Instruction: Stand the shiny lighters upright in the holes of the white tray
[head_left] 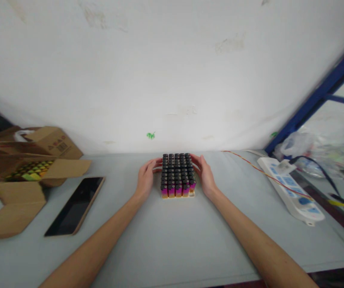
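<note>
A block of lighters [176,173] stands upright in tight rows on the table, black tops up, with purple and yellow bodies showing at the front. Beneath them the edge of a white tray [192,195] peeks out, with a bare slot at its front right corner. My left hand [146,176] curves around the left side of the block, fingers reaching toward its back corner. On the opposite side my right hand [204,174] cups the block's right edge, its fingertips partly hidden behind the lighters. Between them the two hands hold the block.
Left of my arms lies a dark tablet [75,206]. Beyond it, an open cardboard box [22,204] contains yellow-green items. At right a white power strip [290,190] has a plug and cables, with a red-yellow wire [259,168] across it. The wall [172,80] rises behind.
</note>
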Demonstrator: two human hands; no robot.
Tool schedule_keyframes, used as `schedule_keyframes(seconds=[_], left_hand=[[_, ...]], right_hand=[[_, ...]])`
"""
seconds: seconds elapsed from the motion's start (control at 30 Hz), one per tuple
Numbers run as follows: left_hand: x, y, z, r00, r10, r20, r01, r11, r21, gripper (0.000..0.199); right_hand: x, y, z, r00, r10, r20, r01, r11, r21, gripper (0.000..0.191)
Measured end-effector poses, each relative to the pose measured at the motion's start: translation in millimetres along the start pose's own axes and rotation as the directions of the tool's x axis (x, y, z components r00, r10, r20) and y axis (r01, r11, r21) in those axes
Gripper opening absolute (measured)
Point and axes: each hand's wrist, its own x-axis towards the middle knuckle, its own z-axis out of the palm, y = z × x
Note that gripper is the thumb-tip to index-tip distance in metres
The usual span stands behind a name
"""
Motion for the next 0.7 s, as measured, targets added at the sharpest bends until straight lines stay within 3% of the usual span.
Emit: schedule_keyframes(seconds=[0.37, 0.7], left_hand=[[3.8, -3.5, -2.7, 0.998, -0.012, -0.059, 0.010, 0.999, -0.034, 0.029], [3.8, -3.6, -2.7, 0.999, -0.009, -0.053, 0.009, 1.000, -0.008, 0.029]], right_hand=[[2.8, 1.2, -2.2, 0.997, 0.020, -0.079, -0.017, 0.999, 0.047, 0.051], [3.9, 2.5, -3.0, 0.996, 0.028, -0.083, -0.024, 0.999, 0.049, 0.050]])
